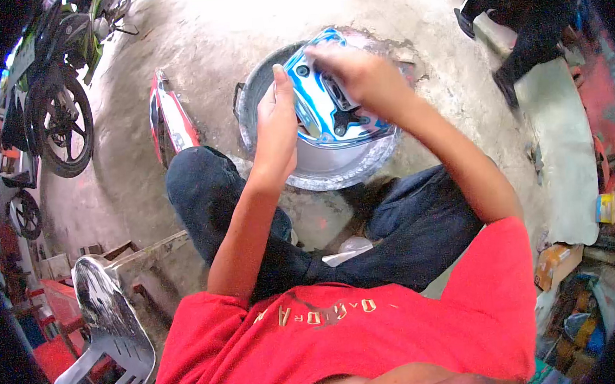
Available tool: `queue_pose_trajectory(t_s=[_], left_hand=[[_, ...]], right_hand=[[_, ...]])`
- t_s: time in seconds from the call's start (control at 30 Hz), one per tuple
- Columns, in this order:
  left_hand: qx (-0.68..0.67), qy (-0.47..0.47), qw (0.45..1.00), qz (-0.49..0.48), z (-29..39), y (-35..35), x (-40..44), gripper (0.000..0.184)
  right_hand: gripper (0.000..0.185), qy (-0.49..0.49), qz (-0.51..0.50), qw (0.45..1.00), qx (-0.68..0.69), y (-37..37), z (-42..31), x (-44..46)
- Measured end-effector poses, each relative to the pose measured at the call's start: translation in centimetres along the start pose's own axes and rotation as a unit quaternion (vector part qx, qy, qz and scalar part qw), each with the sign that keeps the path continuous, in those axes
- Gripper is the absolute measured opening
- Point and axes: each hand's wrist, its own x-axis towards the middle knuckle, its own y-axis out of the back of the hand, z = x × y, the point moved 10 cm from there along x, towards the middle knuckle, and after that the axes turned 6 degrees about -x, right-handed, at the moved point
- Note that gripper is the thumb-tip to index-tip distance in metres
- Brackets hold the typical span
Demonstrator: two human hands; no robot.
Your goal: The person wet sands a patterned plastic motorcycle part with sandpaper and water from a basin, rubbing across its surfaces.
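Note:
A glossy blue-and-white motorcycle body panel point(315, 114), with dark fittings and holes, is held tilted over a round grey basin point(335, 180). My left hand point(278, 116) grips the panel's left edge, thumb up and fingers mostly hidden behind it. Across the panel's upper right lies my right hand point(360, 76), slightly blurred, its fingers bent against the surface. Whether something small is inside that hand cannot be made out. The basin stands on the floor in front of my bent legs.
A red-and-white panel point(175, 119) lies left of the basin. Motorcycles with a black wheel point(63, 126) stand farther left. A worn chair point(114, 309) is at lower left. On the right are a person's dark-clothed leg point(524, 52), a yellow can point(606, 208) and a cardboard box point(557, 265).

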Motion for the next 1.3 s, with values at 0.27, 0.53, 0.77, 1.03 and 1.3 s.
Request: queue_pose_trajectory(t_s=[0.27, 0.53, 0.77, 1.03, 1.3], left_hand=[[-0.031, -0.005, 0.999, -0.011, 0.6, -1.7, 1.0, 0.048], [-0.022, -0.026, 0.999, -0.001, 0.3, -3.4, 1.6, 0.055], [-0.021, -0.015, 1.000, -0.007, 0.4, -5.3, 0.9, 0.057], [0.021, -0.001, 0.999, -0.031, 0.2, -5.8, 0.8, 0.061], [-0.046, 0.018, 0.998, -0.030, -0.5, -5.0, 0.6, 0.056]], right_hand=[[0.034, 0.009, 0.041, 0.998, -0.048, 3.2, -2.4, 0.6], [0.032, 0.075, 0.118, 0.990, -0.020, 3.8, -3.0, -0.6], [0.030, 0.056, 0.139, 0.988, -0.044, 4.7, -2.2, -1.1], [0.032, -0.040, 0.074, 0.994, -0.070, 4.8, 1.2, -1.4], [0.032, -0.119, 0.007, 0.992, -0.028, 4.6, 2.8, -1.4]])
